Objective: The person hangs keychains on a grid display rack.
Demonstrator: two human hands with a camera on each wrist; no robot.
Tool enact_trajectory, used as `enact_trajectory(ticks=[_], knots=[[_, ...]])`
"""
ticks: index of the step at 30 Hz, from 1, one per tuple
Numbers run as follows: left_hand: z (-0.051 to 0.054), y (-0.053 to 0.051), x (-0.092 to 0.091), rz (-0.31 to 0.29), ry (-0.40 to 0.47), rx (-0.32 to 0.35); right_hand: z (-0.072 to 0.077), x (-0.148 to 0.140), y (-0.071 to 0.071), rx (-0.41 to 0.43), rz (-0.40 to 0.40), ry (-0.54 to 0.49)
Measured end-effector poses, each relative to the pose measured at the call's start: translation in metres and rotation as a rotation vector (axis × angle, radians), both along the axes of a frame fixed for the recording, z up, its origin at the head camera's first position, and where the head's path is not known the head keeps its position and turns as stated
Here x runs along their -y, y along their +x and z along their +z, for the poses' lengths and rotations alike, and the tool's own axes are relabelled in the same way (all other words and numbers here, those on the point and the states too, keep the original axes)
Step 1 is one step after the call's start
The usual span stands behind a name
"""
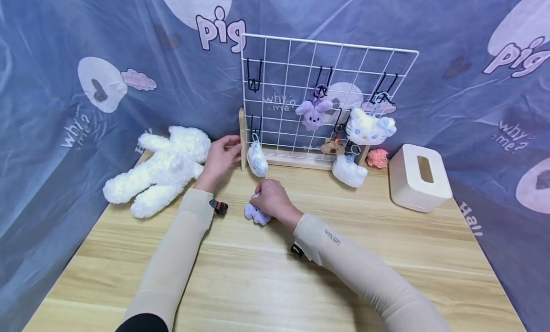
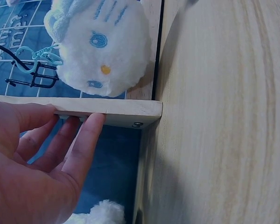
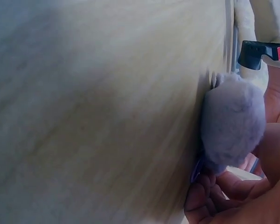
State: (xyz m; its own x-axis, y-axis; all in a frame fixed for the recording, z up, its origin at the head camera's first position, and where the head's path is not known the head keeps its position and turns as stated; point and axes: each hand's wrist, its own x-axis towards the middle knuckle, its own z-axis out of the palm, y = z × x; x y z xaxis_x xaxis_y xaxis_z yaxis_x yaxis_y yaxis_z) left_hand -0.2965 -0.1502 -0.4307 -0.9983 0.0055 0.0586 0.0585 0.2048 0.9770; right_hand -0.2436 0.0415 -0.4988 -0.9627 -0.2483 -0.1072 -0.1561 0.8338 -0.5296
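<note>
A white wire grid rack (image 1: 296, 74) stands on the table with plush keychains on black hooks. My left hand (image 1: 223, 153) is at its left wooden post (image 1: 243, 141); in the left wrist view the fingertips (image 2: 97, 122) touch that post. Beside the post hangs a white plush keychain (image 1: 257, 161) with blue stitching. My right hand (image 1: 275, 198) pinches the ring end of a small purple plush keychain (image 1: 256, 214) lying on the table. The right wrist view shows its fluffy body (image 3: 233, 121) and purple ring (image 3: 196, 170) by the fingers.
A large white plush toy (image 1: 163, 169) lies at the left. From the rack hang a purple bunny (image 1: 315, 114), a brown plush (image 1: 332, 145) and white plushes (image 1: 370, 127). At the right stand a coral plush (image 1: 377, 157) and a white tissue box (image 1: 420, 178). An unoccupied hook (image 1: 254, 79) is at upper left.
</note>
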Motion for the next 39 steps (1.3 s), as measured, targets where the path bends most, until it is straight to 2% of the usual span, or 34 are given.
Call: enact_trajectory(ticks=[9, 12, 13, 18, 20, 23, 25, 31, 39], knots=[[-0.001, -0.002, 0.0, 0.002, 0.004, 0.003, 0.001, -0.002, -0.002, 0.004, 0.019, 0.007], [-0.003, -0.002, 0.0, 0.004, 0.014, 0.002, 0.003, -0.004, -0.001, 0.009, 0.037, -0.019], [-0.003, -0.002, 0.0, 0.003, 0.014, 0.003, 0.01, -0.006, 0.004, 0.0, 0.044, -0.027], [-0.002, -0.001, 0.0, 0.001, 0.007, 0.004, 0.022, -0.012, 0.009, 0.053, 0.07, -0.125], [-0.001, -0.001, 0.0, 0.001, 0.002, 0.004, 0.029, -0.013, 0.011, 0.101, 0.067, -0.166], [-0.001, -0.001, 0.0, 0.0, 0.004, 0.002, 0.049, -0.014, 0.021, 0.121, 0.048, -0.202], [0.0, -0.001, 0.0, -0.001, 0.009, 0.005, 0.063, -0.014, 0.028, 0.119, 0.047, -0.221], [-0.001, -0.001, 0.001, -0.002, 0.015, 0.012, 0.08, -0.013, 0.037, 0.054, 0.06, -0.229], [-0.002, -0.003, 0.0, 0.012, 0.025, -0.002, 0.1, -0.017, 0.037, 0.021, 0.087, -0.24]])
